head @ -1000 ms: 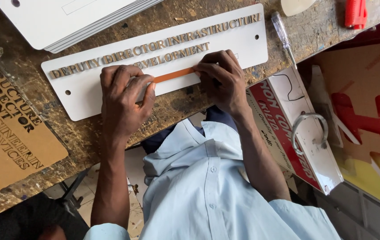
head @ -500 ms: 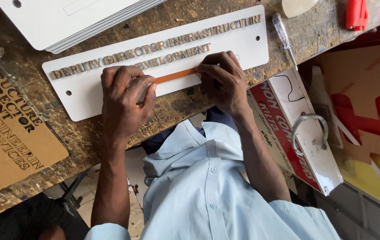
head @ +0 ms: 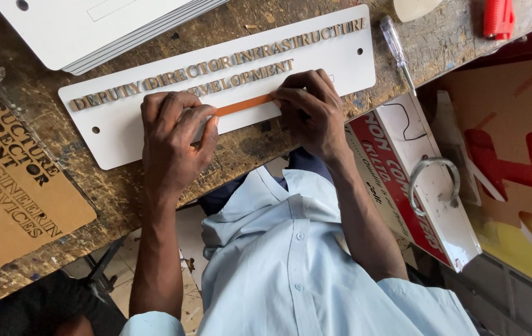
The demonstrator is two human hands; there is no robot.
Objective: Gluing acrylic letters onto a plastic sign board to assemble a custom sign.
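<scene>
1. Step in hand: both hands press an orange strip (head: 244, 104) flat on a white plaque (head: 123, 134), just under the second row of raised letters (head: 241, 79). To judge from the frame, it serves as a straightedge for that row.
2. Left hand (head: 172, 140): fingers bent and pressed together, tips bearing down on the strip's left end; it pinches nothing.
3. Right hand (head: 312, 112): fingers curled and close, tips on the strip's right end. Whether it grips a letter beneath cannot be told.
4. Doing it well, as a judgement: keep even downward pressure at both ends so the strip does not pivot; keep its upper edge parallel to the upper row; slide, do not lift, when adjusting.
5. Plaque: long, white, rounded corners, small holes near each end, lying slantwise on a scarred wooden bench (head: 259, 146), its lower edge near the bench edge.
6. Letters: dull gold, raised, in two rows; the upper runs nearly the full length, the lower is shorter.
7. Nearby: stacked white boards (head: 92, 31) above; brown stencil card (head: 11, 180) to the left; screwdriver (head: 396, 46) just beside the plaque's right end; red tool (head: 497, 17) at top right.
</scene>
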